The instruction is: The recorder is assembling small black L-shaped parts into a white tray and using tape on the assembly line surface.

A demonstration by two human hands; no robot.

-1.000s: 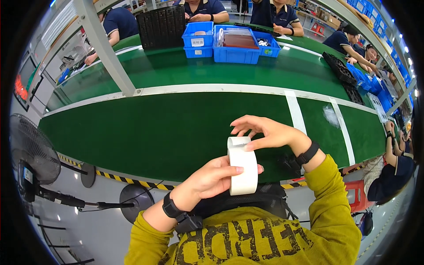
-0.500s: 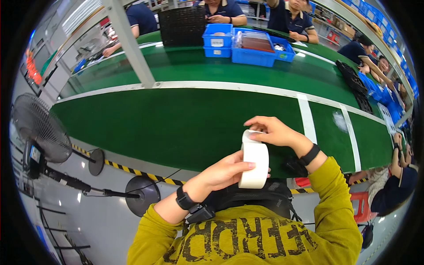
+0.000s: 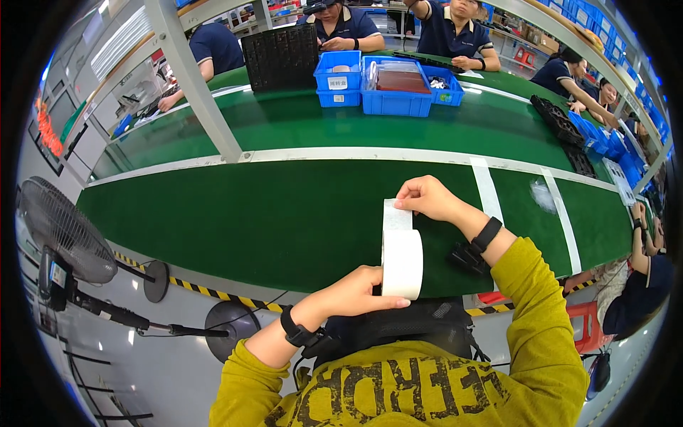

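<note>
A wide roll of white tape (image 3: 403, 265) is held over the near edge of the green worktop (image 3: 284, 213). My left hand (image 3: 359, 292) grips the roll from its left side, with the thumb along the lower edge and the other fingers partly hidden behind it. A short free strip of tape (image 3: 397, 215) stretches up from the roll. My right hand (image 3: 429, 198) pinches the far end of that strip between thumb and fingers. Both wrists wear black bands.
Two white strips (image 3: 488, 192) cross the worktop on the right, near a crumpled clear plastic piece (image 3: 543, 196). Blue bins (image 3: 395, 99) and a black tray (image 3: 280, 58) stand beyond the white rail. Co-workers sit across. A floor fan (image 3: 67, 228) stands left.
My right hand has drawn the tape's end away from the roll, so a longer strip shows. The left thumb has slid down from the roll's face to its lower edge.
</note>
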